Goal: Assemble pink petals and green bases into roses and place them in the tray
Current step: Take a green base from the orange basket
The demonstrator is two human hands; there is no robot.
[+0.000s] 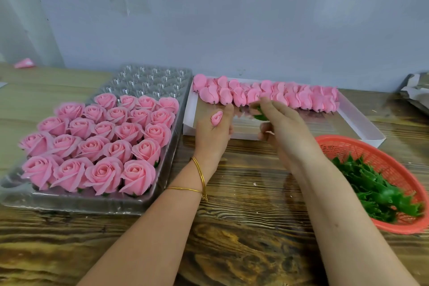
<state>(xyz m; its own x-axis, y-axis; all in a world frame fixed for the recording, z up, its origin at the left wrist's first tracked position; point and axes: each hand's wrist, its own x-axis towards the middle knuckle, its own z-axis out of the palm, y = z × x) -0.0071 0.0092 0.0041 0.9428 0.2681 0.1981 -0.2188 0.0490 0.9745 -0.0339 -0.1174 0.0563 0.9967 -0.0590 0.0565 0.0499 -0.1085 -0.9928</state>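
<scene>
Head view: both hands work over the near edge of a shallow white cardboard box (362, 132) on the wood-grain tabletop (243, 193). The left hand (213, 132) pinches a small pink petal bud (217, 118) between its fingers. The right hand (285, 127) holds a green leafy plastic base (261, 115) at its fingertips, other fingers loosely extended; it is blurred, so the exact grip is hard to read. Bud and base are near, not joined.

A row of pink petal heads (278, 97) lines the box's far side. A red plastic mesh basket (343, 146), right, holds loose green bases (383, 190). A clear plastic cell tray (160, 81), left, carries finished pink roses (104, 141) in its near rows; the far cells are bare.

Step, as judged: mating one bud to one base. The next move calls for lining the bud's underside with the base's centre and pushing it home, then carrying the rose left to a bare cell. The petals look soft, so a light grip seems wise.
</scene>
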